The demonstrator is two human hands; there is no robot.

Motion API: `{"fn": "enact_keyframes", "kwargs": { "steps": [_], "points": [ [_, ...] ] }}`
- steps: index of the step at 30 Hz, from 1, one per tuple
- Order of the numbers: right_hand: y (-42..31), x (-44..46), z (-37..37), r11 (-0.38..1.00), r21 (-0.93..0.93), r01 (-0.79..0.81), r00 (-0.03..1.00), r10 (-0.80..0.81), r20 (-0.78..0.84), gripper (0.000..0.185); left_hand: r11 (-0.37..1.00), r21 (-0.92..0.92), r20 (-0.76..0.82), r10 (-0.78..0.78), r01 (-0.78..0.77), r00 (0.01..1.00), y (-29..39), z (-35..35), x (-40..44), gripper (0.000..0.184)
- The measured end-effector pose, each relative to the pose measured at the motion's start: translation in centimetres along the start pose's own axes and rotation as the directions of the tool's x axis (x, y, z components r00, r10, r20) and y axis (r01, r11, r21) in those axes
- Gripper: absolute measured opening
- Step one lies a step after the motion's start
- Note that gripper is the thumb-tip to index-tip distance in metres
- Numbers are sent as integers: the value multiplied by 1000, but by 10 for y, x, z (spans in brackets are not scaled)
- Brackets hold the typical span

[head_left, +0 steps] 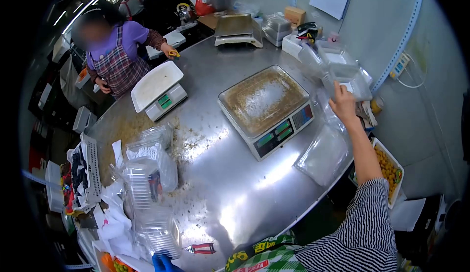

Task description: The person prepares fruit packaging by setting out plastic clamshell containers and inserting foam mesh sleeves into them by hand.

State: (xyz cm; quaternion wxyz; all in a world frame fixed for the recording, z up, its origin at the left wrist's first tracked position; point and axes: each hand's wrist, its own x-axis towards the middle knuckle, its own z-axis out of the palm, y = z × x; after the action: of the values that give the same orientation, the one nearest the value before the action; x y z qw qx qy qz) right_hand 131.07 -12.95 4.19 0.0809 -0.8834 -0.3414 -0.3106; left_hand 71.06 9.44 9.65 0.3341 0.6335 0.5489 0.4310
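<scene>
My right hand [343, 103] is bare and reaches to the far right, its fingers closed on the near rim of a clear plastic container [360, 86] beside other stacked containers. At the bottom left, my left hand [165, 263] in a blue glove is partly cut off by the frame. Its fingers are at the lower edge of a clear ridged plastic clamshell [155, 228], seemingly gripping it. Red-handled snips [200, 248] lie just right of that hand. More clear clamshells [152, 161] are piled beyond it.
A digital scale [264, 105] stands mid-table; a second scale [160, 93] is near a co-worker [120, 51] holding something yellow. A third scale [238, 30] is at the back. Plastic bags [323, 155] lie at the right edge, above a crate of small yellow fruit [389, 171].
</scene>
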Motion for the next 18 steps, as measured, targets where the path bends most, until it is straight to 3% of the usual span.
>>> {"fn": "enact_keyframes", "kwargs": {
  "steps": [3,5,8,9,10,12,15,17,18],
  "points": [
    [7,16,56,992,-68,105,994,-103,28,61,999,-17,57,-44,45,997,16,19,-6,18],
    [23,12,103,985,-140,100,989,-83,125,64,989,-59,53,-133,136,990,18,30,-13,16],
    [51,4,163,976,-177,126,957,-73,280,65,998,-47,100,-48,53,994,-33,38,-24,8],
    [61,-7,174,971,-208,116,952,-48,304,66,975,129,138,165,-183,977,-33,44,-24,9],
    [60,-15,175,964,-244,102,945,-17,327,66,867,292,225,348,-404,910,-28,53,-22,12],
    [21,-3,117,939,-343,11,902,139,408,66,867,323,234,317,-381,919,-36,69,-28,15],
    [-9,-6,98,994,-24,-104,992,102,-68,57,832,365,288,325,-417,901,-59,93,-33,10],
    [-80,-23,47,916,400,34,988,30,-153,42,842,359,350,278,-402,894,-83,105,-44,11],
    [-125,-40,21,784,605,-137,989,72,131,30,830,354,427,267,-431,864,-94,109,-50,11]
  ]
}}
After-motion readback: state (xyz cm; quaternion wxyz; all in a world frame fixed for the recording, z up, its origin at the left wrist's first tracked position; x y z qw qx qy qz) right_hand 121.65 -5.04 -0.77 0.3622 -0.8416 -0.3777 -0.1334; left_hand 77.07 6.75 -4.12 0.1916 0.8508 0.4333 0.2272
